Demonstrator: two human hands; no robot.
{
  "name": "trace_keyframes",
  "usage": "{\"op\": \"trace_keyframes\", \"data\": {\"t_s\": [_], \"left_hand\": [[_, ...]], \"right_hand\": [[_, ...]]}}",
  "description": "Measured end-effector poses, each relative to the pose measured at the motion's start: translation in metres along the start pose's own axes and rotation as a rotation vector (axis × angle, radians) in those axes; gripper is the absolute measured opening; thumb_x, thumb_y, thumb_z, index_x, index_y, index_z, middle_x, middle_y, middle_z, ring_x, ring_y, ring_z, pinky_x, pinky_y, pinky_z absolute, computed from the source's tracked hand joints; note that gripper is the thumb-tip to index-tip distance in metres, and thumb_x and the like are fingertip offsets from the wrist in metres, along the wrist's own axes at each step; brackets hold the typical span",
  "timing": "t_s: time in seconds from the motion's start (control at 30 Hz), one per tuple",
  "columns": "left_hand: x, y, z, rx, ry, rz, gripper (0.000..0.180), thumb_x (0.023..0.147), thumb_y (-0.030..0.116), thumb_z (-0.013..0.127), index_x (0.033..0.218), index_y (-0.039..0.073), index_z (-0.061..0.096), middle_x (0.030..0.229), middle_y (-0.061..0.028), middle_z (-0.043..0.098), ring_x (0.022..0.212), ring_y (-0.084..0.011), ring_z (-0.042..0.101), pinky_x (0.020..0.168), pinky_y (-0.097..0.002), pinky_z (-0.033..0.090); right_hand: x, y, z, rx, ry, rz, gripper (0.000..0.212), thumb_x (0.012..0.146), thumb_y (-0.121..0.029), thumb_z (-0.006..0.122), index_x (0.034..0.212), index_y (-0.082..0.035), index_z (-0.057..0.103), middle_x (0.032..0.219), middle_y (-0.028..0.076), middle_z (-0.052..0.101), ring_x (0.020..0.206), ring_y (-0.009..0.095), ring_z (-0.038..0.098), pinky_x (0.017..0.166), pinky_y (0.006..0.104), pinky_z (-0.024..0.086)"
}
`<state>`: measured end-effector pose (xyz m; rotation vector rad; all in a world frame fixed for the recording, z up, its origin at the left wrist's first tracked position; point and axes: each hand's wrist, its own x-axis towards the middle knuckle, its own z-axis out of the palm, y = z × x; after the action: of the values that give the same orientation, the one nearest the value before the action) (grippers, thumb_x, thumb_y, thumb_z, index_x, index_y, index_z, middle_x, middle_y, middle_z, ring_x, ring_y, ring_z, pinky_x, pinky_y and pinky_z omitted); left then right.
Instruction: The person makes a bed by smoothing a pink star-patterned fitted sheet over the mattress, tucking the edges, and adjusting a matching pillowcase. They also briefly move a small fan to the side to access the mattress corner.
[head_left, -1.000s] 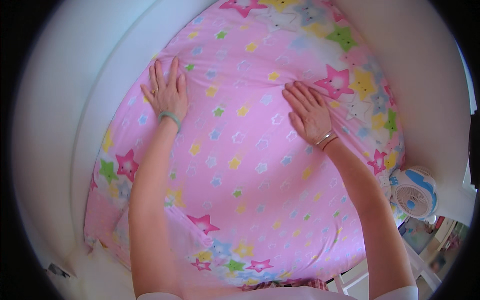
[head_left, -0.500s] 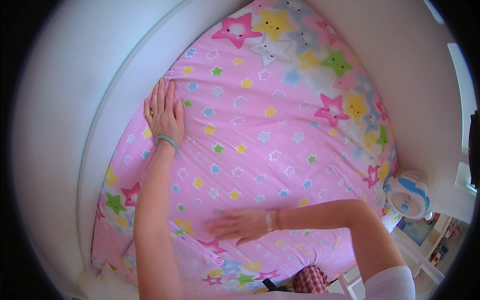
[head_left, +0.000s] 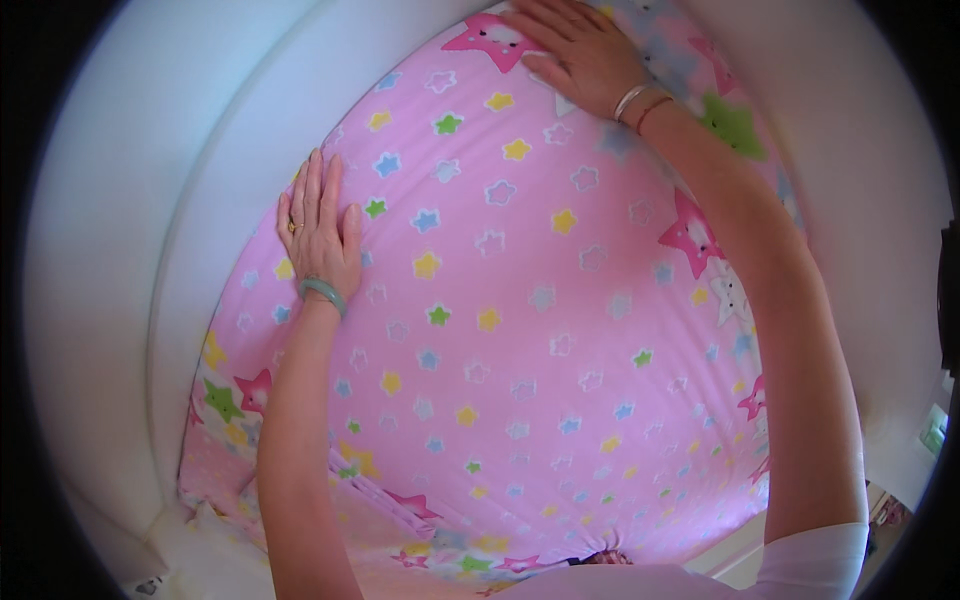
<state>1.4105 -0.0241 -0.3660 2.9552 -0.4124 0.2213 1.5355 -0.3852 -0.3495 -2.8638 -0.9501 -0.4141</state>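
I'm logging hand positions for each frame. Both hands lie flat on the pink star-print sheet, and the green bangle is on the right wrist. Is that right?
Not quite. The head view shows the green bangle on the left wrist, below the left hand. The right hand has thin metal bracelets instead. Both hands do lie flat on the pink star-print sheet.

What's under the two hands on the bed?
Both the left hand and the right hand lie flat on the pink star sheet. The sheet covers whatever is under it, so the mattress cannot be seen. A white frame runs beside it.
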Motion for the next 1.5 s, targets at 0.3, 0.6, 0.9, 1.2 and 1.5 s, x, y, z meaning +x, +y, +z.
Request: {"op": "trace_keyframes", "data": {"t_s": [0.3,0.6,0.9,1.2,1.5], "left_hand": [[0.000,0.000,-0.005,-0.006,-0.029,0.003,0.051,0.098,0.024,0.037,0.148,0.013,0.035,0.155,-0.0057,0.031,0.144,-0.0203,0.026,0.118,-0.0419,0.011],[-0.002,-0.003,-0.002,0.038,-0.015,0.014,0.052,0.098,0.024,0.036,0.148,0.012,0.035,0.155,-0.0060,0.031,0.144,-0.0209,0.026,0.117,-0.0425,0.011],[0.005,0.005,0.001,-0.008,0.007,0.010,0.053,0.095,0.023,0.043,0.147,0.015,0.037,0.155,-0.0030,0.031,0.143,-0.0198,0.027,0.117,-0.0410,0.013],[-0.001,-0.002,0.007,-0.001,-0.014,0.022,0.053,0.095,0.023,0.041,0.147,0.013,0.036,0.155,-0.0063,0.032,0.143,-0.0234,0.027,0.116,-0.0442,0.011],[-0.001,-0.001,0.007,0.031,0.013,0.052,0.051,0.099,0.023,0.035,0.148,0.011,0.034,0.154,-0.0090,0.033,0.143,-0.0255,0.028,0.116,-0.0446,0.012]], "right_hand": [[-0.006,0.084,0.015,0.235,0.029,0.490,0.054,0.099,-0.037,0.040,0.141,-0.005,0.042,0.143,0.017,0.045,0.136,0.032,0.037,0.114,0.0411,0.028],[0.007,0.062,-0.020,-0.071,0.084,0.129,0.054,0.094,-0.031,0.045,0.139,-0.002,0.044,0.141,0.018,0.047,0.132,0.034,0.043,0.112,0.0405,0.032],[0.065,0.126,-0.068,-0.010,-0.582,0.025,0.051,0.080,-0.044,0.062,0.113,-0.005,0.065,0.117,0.019,0.064,0.109,0.031,0.060,0.094,0.0407,0.046],[0.036,0.126,-0.026,0.394,-0.123,0.613,0.045,0.083,-0.042,0.066,0.101,-0.001,0.066,0.105,0.021,0.067,0.095,0.034,0.063,0.084,0.0427,0.049],[0.027,0.113,0.054,-0.094,0.025,0.326,0.030,0.096,-0.030,0.049,0.111,-0.007,0.061,0.119,0.015,0.060,0.113,0.031,0.054,0.098,0.0419,0.042]]}}
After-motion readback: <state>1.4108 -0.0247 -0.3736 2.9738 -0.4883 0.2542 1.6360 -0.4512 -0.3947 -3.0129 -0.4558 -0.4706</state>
